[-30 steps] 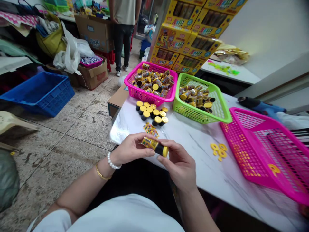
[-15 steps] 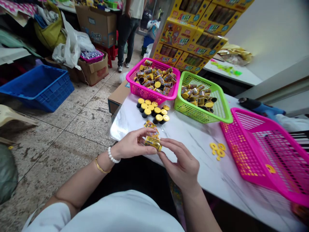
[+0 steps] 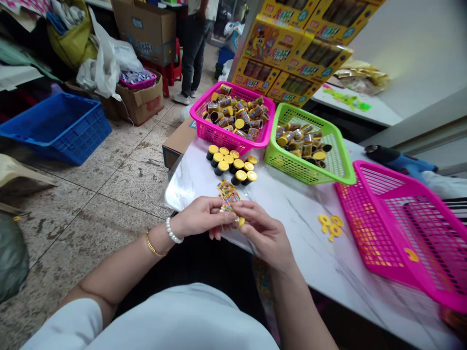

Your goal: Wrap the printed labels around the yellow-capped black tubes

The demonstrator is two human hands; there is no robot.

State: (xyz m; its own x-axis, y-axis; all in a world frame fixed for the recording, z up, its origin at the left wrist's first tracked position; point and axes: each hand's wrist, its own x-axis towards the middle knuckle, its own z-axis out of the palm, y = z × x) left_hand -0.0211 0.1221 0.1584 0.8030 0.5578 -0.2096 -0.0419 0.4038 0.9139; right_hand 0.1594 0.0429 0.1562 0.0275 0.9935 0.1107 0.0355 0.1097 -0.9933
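My left hand (image 3: 199, 217) and my right hand (image 3: 260, 234) meet at the near edge of the white marbled table (image 3: 292, 209). Both close around one small black container with a yellow cap (image 3: 239, 222), mostly hidden by my fingers. Just beyond them lies a small stack of colourful stickers (image 3: 228, 193). Farther back stands a cluster of black yellow-capped containers (image 3: 231, 164). A pink basket (image 3: 233, 138) full of labelled containers and a green basket (image 3: 328, 167) with fewer sit at the table's far side.
An empty pink basket (image 3: 401, 233) lies at the right, yellow rings (image 3: 330, 224) beside it. Yellow display boxes (image 3: 292, 53) are stacked behind. On the floor: a blue crate (image 3: 58, 126), cardboard boxes (image 3: 144, 104), bags. Another person's legs (image 3: 193, 53) stand farther back.
My hands turned the container and closed more tightly round it, so its label and cap are now nearly hidden. The view shifted slightly downward.
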